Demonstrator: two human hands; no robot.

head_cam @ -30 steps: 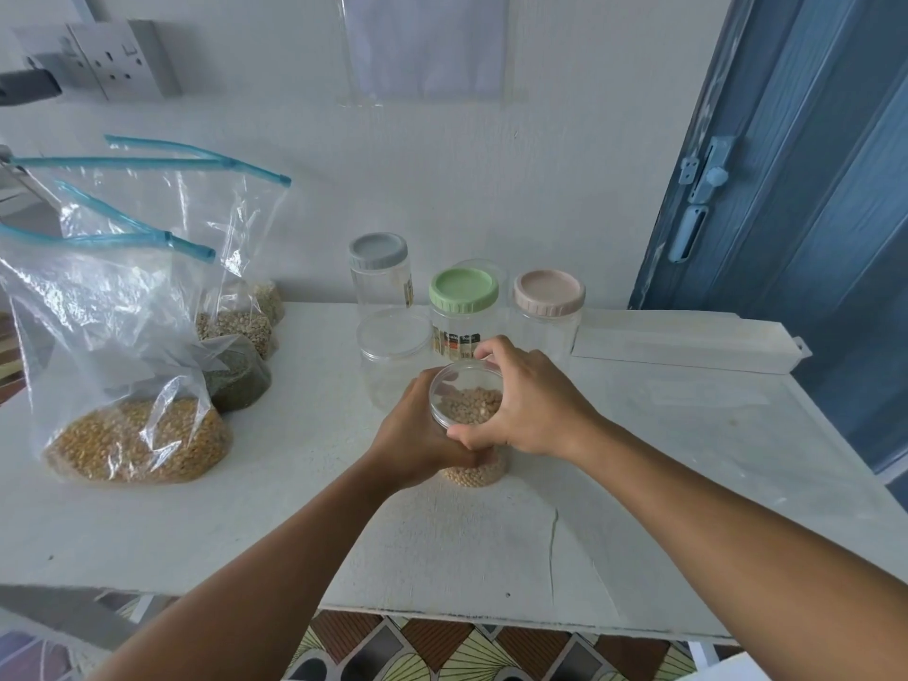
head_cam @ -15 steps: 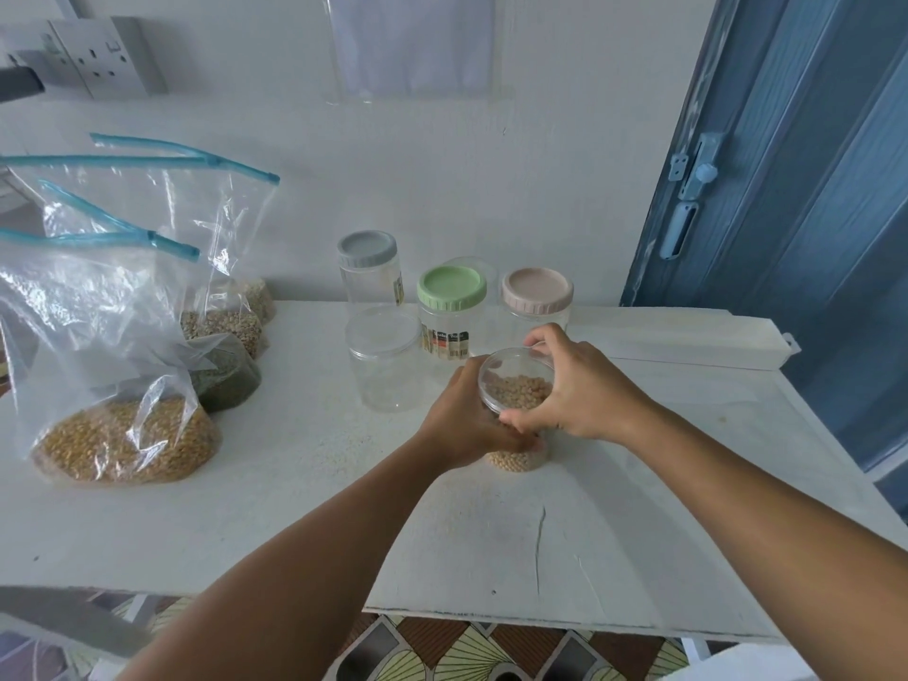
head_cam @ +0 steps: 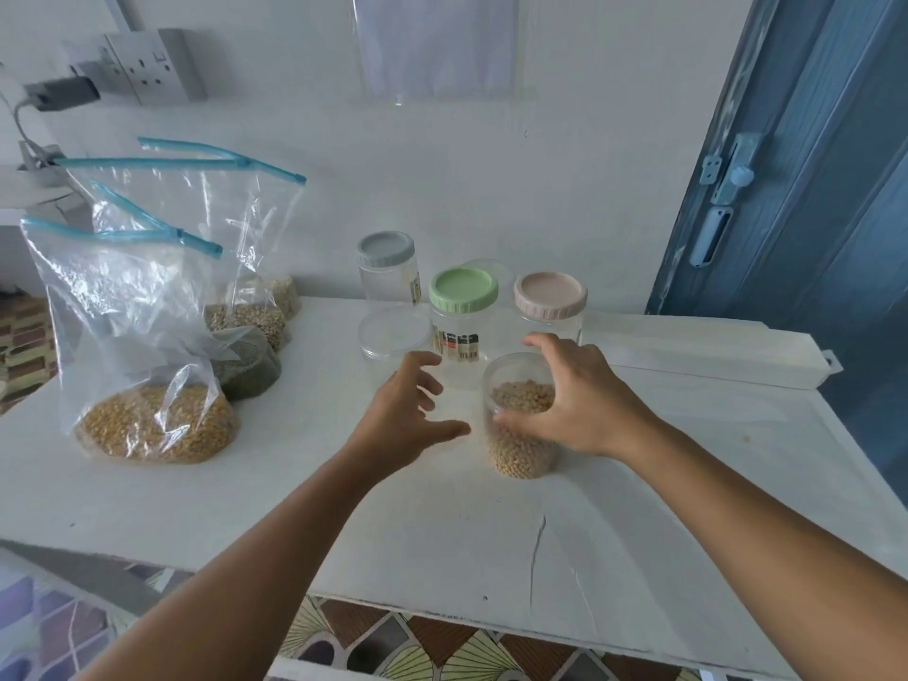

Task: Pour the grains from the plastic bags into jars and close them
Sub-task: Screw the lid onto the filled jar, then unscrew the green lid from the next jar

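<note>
Nearest to the person, two bare forearms reach out over a white table (head_cam: 295, 508), whose top shows a thin crack near its front edge. The right hand (head_cam: 580, 400) is wrapped around the side of a clear jar of pale grains (head_cam: 521, 435), thumb on the near left side and fingers curled round the far side; the jar stands upright on the table, filled most of the way, and whether a clear lid sits on its top I cannot tell. The left hand (head_cam: 408, 415) hangs just left of that jar, fingers spread and loosely bent, holding nothing and not touching the jar.

Left of the hands, well apart from them, a clear zip bag of yellow grains (head_cam: 147, 385) slumps on the table with its blue zip strip open at the top. Behind it sit a small bag of dark green grains (head_cam: 250, 371) and another open zip bag of pale grains (head_cam: 245, 307).

Beyond the hands stand more jars: a clear-lidded empty jar (head_cam: 393, 336) just past the left hand, a green-lidded jar (head_cam: 462, 307) with a label, a pink-lidded jar (head_cam: 550, 297) to its right, and a grey-lidded jar (head_cam: 388, 262) farthest back. A long white box (head_cam: 712, 356) lies at the table's right rear.

On the wall behind are a double socket (head_cam: 147, 66) with a plugged-in adapter, and to the right a blue door (head_cam: 810, 189) with a bolt latch.
</note>
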